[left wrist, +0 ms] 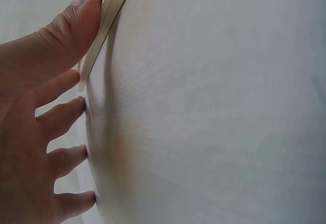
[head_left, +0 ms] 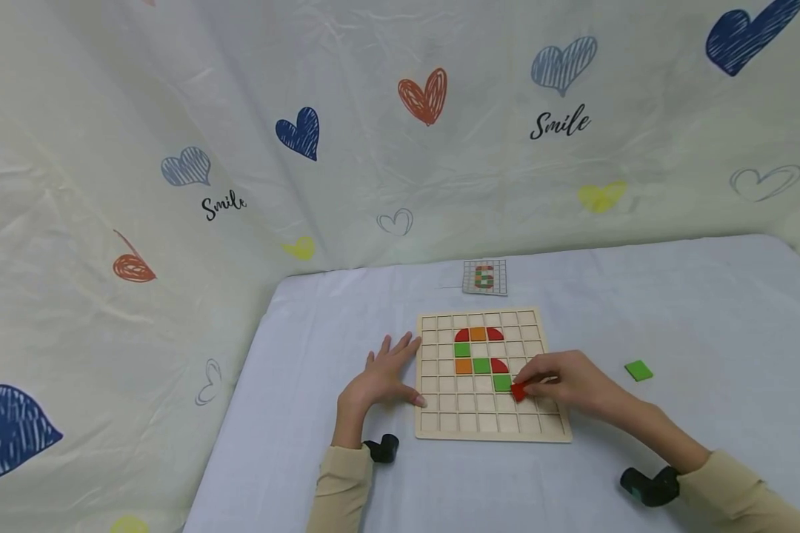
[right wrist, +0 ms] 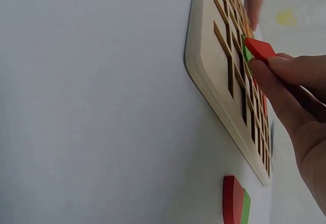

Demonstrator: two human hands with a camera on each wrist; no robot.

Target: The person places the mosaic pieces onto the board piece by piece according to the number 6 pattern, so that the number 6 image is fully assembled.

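A square wooden grid board [head_left: 493, 435] lies on the table, with red, orange and green tiles set in several of its cells. Between thumb and fingers, my right hand [head_left: 570, 381] pinches a red tile [right wrist: 260, 48], tilted over the board beside a green tile [head_left: 502, 383]. My left hand [head_left: 378, 376] lies at the board's left side with its fingers spread. Its thumb [left wrist: 76, 28] rests at the board's edge, and the other fingertips touch the white cloth.
Behind the board lies a small pattern card [head_left: 484, 277]. A loose green tile [head_left: 638, 370] sits to the right, and the right wrist view shows a loose red piece [right wrist: 233, 201] near a green one. A curtain [head_left: 360, 178] printed with hearts hangs behind the table.
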